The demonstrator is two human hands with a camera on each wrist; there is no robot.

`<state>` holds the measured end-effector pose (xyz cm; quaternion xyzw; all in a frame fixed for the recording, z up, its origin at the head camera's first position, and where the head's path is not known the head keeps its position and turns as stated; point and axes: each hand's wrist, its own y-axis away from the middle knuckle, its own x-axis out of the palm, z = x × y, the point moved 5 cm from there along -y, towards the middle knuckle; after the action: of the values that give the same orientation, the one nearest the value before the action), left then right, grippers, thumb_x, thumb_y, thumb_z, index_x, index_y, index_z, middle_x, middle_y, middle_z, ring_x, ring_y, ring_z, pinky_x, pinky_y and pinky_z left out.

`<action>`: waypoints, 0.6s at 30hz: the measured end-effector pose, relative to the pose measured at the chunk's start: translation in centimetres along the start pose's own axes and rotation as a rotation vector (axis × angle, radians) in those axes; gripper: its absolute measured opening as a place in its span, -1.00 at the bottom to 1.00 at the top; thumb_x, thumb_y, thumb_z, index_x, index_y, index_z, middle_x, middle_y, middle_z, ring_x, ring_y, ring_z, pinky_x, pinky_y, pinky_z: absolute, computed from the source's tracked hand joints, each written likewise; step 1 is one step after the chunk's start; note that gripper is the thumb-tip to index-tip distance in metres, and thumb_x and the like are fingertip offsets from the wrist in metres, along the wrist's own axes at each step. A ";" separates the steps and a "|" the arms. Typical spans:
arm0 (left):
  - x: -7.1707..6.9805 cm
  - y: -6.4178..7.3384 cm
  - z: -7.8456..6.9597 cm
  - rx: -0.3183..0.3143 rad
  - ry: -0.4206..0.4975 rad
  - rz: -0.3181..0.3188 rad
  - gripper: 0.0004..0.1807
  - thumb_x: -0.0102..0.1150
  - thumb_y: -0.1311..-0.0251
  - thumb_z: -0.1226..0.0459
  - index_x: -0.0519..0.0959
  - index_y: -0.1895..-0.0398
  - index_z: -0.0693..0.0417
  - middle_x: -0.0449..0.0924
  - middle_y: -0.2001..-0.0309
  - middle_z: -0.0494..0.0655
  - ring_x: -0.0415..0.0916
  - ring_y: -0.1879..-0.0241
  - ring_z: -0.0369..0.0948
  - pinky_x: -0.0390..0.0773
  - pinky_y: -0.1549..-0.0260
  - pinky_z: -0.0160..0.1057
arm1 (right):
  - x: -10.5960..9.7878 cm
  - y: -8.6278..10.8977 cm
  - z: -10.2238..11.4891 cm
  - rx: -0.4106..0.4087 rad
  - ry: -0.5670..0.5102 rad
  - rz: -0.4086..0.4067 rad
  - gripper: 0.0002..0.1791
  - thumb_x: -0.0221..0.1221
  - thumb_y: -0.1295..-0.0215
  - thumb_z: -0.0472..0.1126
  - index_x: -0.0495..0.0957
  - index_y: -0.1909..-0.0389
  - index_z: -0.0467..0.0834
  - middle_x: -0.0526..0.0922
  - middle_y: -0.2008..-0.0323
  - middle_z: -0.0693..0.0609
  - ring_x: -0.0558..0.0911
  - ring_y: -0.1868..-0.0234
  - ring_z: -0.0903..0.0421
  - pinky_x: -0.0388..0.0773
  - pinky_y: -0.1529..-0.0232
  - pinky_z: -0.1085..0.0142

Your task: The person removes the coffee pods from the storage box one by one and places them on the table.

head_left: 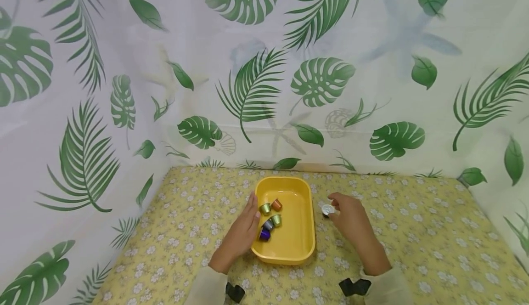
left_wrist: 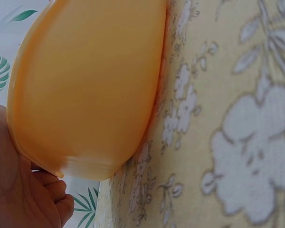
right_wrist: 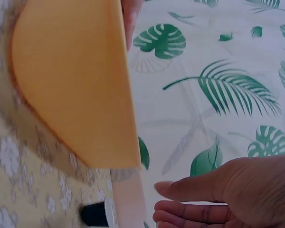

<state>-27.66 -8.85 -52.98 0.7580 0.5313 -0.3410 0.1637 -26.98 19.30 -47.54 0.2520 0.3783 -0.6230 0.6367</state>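
A yellow tray (head_left: 291, 254) holds several coffee capsules along its left side: light green capsules (head_left: 276, 221), an orange capsule (head_left: 277, 205), a grey-blue capsule (head_left: 268, 225) and a dark blue capsule (head_left: 265, 234). My left hand (head_left: 244, 231) grips the tray's left rim, its thumb over the edge and its fingers along the outer wall. To the right of the tray lies a black capsule (right_wrist: 96, 214) with a pale lid. Around it, my right hand (head_left: 350, 215) has thumb and forefinger parted; the right wrist view shows a gap between fingertips and capsule.
A yellow flowered cloth (head_left: 430, 231) covers the table. White sheeting with green leaf prints (head_left: 264, 126) hangs along the back and both sides. The tray stands near the table's middle, between both forearms.
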 end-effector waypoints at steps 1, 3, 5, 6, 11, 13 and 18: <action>0.0 0.0 0.0 -0.001 0.000 -0.001 -0.38 -0.41 -0.68 0.15 -0.18 -0.64 0.17 -0.45 -0.62 -0.16 -0.28 -0.60 -0.13 -0.07 -0.52 0.02 | 0.1 0.1 0.4 -0.006 -0.006 0.001 -0.48 0.37 -0.23 -0.42 0.53 -0.22 -0.35 0.66 0.02 -0.26 0.66 0.01 -0.22 0.67 0.09 -0.04; 0.1 0.0 0.0 -0.002 0.001 -0.004 -0.38 -0.41 -0.68 0.15 -0.18 -0.64 0.17 -0.44 -0.62 -0.16 -0.28 -0.60 -0.12 -0.07 -0.52 0.02 | 0.3 0.1 1.1 -0.021 -0.011 -0.002 -0.51 0.36 -0.26 -0.39 0.55 -0.21 -0.33 0.67 0.02 -0.24 0.66 0.03 -0.19 0.67 0.09 -0.02; 0.1 0.0 0.0 -0.004 0.002 -0.005 -0.38 -0.40 -0.68 0.15 -0.18 -0.64 0.16 -0.44 -0.62 -0.17 -0.28 -0.60 -0.13 -0.07 -0.52 0.02 | 0.7 0.2 1.9 -0.035 -0.027 -0.005 -0.54 0.35 -0.28 -0.36 0.57 -0.20 -0.33 0.68 0.02 -0.23 0.67 0.04 -0.18 0.68 0.10 -0.01; 0.1 0.0 0.0 -0.006 0.003 -0.005 -0.38 -0.40 -0.68 0.15 -0.18 -0.64 0.16 -0.44 -0.62 -0.17 -0.28 -0.60 -0.13 -0.07 -0.52 0.01 | 0.8 0.2 2.3 -0.040 -0.032 -0.008 -0.55 0.35 -0.29 -0.35 0.57 -0.19 -0.33 0.68 0.03 -0.22 0.67 0.05 -0.17 0.69 0.12 0.01; 0.0 0.0 -0.1 -0.008 0.001 -0.008 -0.38 -0.39 -0.68 0.14 -0.17 -0.64 0.15 -0.43 -0.62 -0.18 -0.27 -0.60 -0.14 -0.06 -0.52 0.01 | 1.9 0.1 4.0 -0.073 -0.021 0.001 -0.59 0.35 -0.30 -0.31 0.60 -0.14 -0.32 0.69 0.04 -0.21 0.68 0.08 -0.16 0.69 0.16 0.06; 0.0 0.0 -0.1 -0.008 -0.001 -0.006 -0.38 -0.40 -0.68 0.14 -0.18 -0.64 0.14 -0.44 -0.62 -0.19 -0.27 -0.60 -0.14 -0.05 -0.52 0.01 | 2.5 -0.1 4.4 -0.083 0.005 0.012 -0.61 0.36 -0.30 -0.29 0.61 -0.12 -0.31 0.69 0.06 -0.19 0.68 0.09 -0.13 0.69 0.16 0.09; 0.0 0.0 -0.1 -0.010 -0.006 -0.005 -0.38 -0.40 -0.68 0.13 -0.18 -0.64 0.14 -0.44 -0.62 -0.19 -0.28 -0.59 -0.15 -0.06 -0.52 0.00 | 3.7 -0.7 5.3 -0.122 0.027 0.033 -0.64 0.40 -0.27 -0.29 0.64 -0.06 -0.28 0.70 0.11 -0.14 0.68 0.17 -0.06 0.69 0.19 0.13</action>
<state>-27.63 -8.78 -52.91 0.7550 0.5344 -0.3407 0.1683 -26.98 12.83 -47.32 0.2273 0.4201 -0.5846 0.6559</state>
